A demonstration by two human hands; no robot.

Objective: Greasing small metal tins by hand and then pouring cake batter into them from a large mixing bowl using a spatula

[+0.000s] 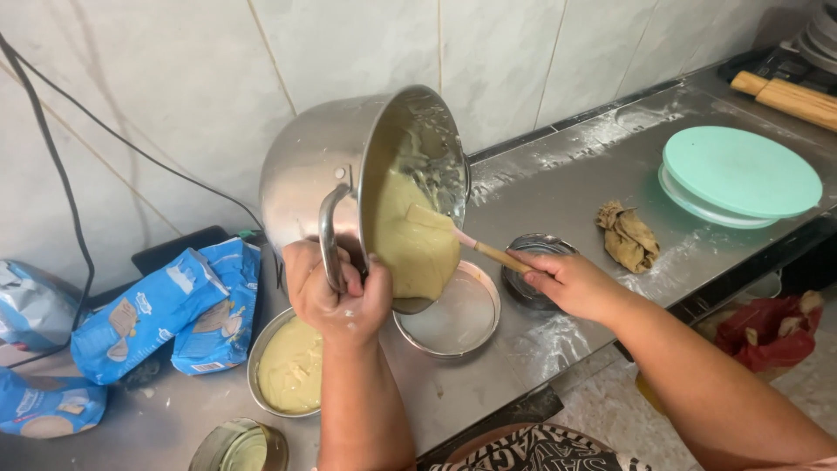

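Batter slides toward the lip of a steel mixing bowl, which is tipped steeply on its side above the desk. The left hand is closed tight around the bowl's handle and holds it up, mouth facing three o'clock. The right hand is wrapped around the wooden handle of a spatula, whose pale blade lies in the batter inside the bowl.

Directly under the bowl's lip, at about five o'clock from it, sits an empty round cake tin; no batter shows in it, though the bowl hides its left part. At seven o'clock from the bowl a second round tin already holds a layer of batter. A smaller tin stands just behind the right hand, and another sits at the near edge of the desk.

Judging by this, one tin is filled, one is about to receive batter, and a good amount remains in the bowl, with smears still clinging to its inner wall.

Blue bags lie at nine o'clock; a crumpled cloth and a mint-green turntable at two o'clock, on the floury surface.
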